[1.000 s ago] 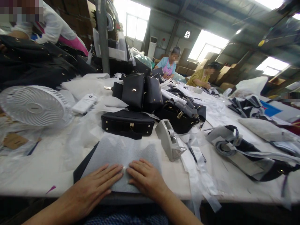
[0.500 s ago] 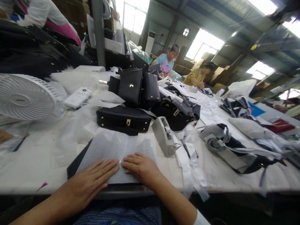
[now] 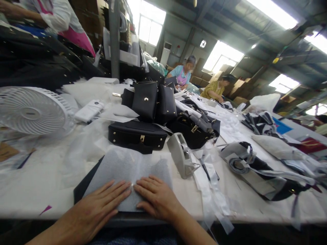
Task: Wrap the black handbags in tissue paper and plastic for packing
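My left hand (image 3: 98, 207) and my right hand (image 3: 157, 196) lie flat, fingers stretched out, side by side on a grey-white foam sheet (image 3: 125, 168) at the table's near edge. The sheet covers a flat black piece (image 3: 84, 183) whose dark edge shows at the left. Just beyond the sheet lies a black handbag (image 3: 137, 135) with gold studs and a clasp. A grey tape dispenser (image 3: 182, 154) stands to the right of the sheet.
A white fan (image 3: 33, 110) stands at the left. More black bags (image 3: 153, 100) are stacked behind, with wrapped straps (image 3: 251, 166) and white strips (image 3: 212, 190) at the right. Other people work at the far end (image 3: 182, 73) and at the upper left (image 3: 61, 20).
Both hands stay flat on the foam sheet. Only the camera view has shifted slightly.
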The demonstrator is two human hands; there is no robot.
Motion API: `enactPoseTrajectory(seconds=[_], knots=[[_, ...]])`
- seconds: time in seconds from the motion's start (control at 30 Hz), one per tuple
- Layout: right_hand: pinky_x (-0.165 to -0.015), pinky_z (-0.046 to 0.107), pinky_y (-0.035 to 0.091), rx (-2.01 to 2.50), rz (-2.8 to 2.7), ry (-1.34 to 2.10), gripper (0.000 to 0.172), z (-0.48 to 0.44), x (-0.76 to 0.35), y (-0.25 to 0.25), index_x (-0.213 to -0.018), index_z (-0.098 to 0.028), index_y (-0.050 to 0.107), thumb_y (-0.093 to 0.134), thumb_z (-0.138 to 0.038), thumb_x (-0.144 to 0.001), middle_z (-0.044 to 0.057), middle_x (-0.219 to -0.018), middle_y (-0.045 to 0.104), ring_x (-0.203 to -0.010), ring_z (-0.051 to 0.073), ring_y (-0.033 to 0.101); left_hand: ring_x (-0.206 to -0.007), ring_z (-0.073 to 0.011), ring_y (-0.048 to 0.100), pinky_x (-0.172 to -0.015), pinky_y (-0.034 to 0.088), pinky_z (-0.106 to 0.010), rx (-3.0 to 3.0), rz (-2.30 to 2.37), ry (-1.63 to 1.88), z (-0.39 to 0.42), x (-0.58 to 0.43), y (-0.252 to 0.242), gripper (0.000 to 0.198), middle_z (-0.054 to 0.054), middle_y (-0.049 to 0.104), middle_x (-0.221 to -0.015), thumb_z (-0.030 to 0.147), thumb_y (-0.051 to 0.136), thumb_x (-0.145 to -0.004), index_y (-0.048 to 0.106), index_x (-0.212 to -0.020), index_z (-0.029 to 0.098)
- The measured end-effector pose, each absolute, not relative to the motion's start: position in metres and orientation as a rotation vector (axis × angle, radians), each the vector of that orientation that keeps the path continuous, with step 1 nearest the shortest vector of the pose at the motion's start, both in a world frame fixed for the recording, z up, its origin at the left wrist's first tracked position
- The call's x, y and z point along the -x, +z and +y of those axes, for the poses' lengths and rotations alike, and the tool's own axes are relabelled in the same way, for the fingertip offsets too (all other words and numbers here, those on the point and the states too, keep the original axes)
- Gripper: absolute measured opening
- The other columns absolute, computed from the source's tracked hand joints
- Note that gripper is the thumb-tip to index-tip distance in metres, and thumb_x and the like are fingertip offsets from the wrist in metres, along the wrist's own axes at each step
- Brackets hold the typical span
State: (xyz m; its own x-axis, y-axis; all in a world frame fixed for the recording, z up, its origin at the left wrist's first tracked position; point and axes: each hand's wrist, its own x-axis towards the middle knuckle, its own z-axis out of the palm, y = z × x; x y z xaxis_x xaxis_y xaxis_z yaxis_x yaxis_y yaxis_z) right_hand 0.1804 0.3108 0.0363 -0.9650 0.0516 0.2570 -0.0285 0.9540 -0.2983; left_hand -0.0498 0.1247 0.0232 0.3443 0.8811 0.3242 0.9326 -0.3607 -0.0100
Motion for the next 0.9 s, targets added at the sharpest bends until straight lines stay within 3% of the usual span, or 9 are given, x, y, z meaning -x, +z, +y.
enactPoseTrajectory(seconds=[0.67,0.8,0.9], knots=[[-0.111,0.039,0.04,0.098,-2.927,0.497,0.046,0.308,-0.173,0.048,-0.143,-0.027,0.05,0.045,-0.051,-0.105,0.005,-0.139,0.063,-0.128,0.023,0.055,-0.129,-0.0153,0.062,-0.106,0.051,-0.022,2.339,-1.624,-0.348,0.131,0.046,0.039,0.061,0.004,0.052,-0.153,0.03,0.056,-0.096,0.041,-0.154,0.024],[-0.116,0.037,0.034,0.13,-2.896,0.576,0.052,0.308,-0.176,0.045,-0.149,-0.024,0.043,0.047,-0.05,-0.104,0.006,-0.142,0.062,-0.132,0.022,0.053,-0.13,-0.0146,0.06,-0.111,0.045,-0.023,2.295,-1.631,-0.346,0.129,0.046,0.032,0.062,0.005,0.05,-0.154,0.033,0.057,-0.096,0.04,-0.155,0.025],[-0.111,0.039,0.039,0.204,-2.926,0.597,0.06,0.306,-0.173,0.05,-0.153,-0.023,0.038,0.052,-0.051,-0.102,0.008,-0.14,0.062,-0.126,0.025,0.055,-0.132,-0.0142,0.058,-0.115,0.041,-0.022,2.25,-1.641,-0.345,0.127,0.045,0.03,0.062,0.006,0.049,-0.156,0.036,0.057,-0.097,0.04,-0.155,0.025]])
